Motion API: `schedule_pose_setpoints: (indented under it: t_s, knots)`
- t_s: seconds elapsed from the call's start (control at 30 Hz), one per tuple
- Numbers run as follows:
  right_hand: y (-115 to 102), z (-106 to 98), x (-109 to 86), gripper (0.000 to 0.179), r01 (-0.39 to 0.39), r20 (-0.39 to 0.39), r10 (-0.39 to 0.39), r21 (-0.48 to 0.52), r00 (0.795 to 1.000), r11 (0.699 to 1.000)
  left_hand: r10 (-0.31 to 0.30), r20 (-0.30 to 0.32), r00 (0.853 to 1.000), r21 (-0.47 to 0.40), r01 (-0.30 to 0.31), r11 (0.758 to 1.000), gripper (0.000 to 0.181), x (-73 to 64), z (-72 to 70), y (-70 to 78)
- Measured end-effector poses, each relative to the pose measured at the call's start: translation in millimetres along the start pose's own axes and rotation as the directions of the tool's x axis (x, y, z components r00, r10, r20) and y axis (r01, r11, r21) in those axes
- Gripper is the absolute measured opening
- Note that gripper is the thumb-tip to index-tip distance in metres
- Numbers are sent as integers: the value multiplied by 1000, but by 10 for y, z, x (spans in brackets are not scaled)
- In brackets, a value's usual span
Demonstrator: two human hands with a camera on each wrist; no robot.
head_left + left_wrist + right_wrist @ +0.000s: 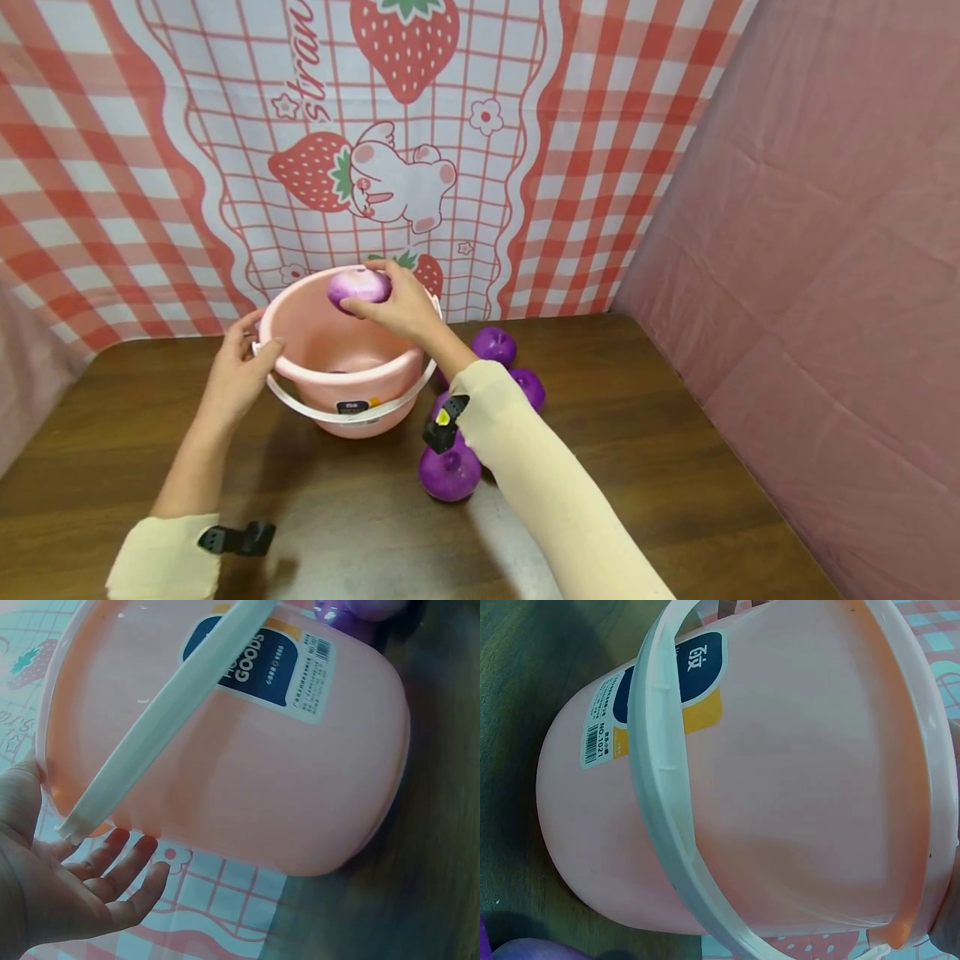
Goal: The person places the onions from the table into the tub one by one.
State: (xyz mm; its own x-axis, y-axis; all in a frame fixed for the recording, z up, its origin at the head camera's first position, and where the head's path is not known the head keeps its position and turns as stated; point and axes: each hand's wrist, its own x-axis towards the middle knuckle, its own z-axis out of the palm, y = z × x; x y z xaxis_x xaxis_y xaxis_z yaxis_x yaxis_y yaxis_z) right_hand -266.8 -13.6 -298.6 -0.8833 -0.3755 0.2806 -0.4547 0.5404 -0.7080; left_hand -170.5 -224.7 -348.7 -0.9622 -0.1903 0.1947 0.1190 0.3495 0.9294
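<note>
A pink plastic bucket (309, 329) stands on the table, its white handle (300, 406) hanging down over the front. My left hand (238, 367) grips the left side of the rim; in the left wrist view, the thumb lies at the rim and the fingers (135, 874) curl below it by the handle's end. Above the bucket's opening, my right hand (402, 302) holds a purple onion (358, 286) between thumb and fingers. Only a sliver of that hand shows at the right wrist view's edge, and the onion is out of sight there.
Several more purple onions (450, 473) lie on the wooden table (360, 517) right of the bucket, partly hidden by my right forearm. A strawberry-patterned cloth (585, 167) hangs behind, and a pink cloth (795, 250) borders the right side.
</note>
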Motion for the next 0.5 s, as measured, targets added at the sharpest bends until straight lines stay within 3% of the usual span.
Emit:
schedule_pose_setpoints:
  t_s: [0.5]
  knots:
    - [-14,6,-23,70,-1,9,1,1,1000,1000,-53,-22,998,-25,53,998,59,-1,7,9]
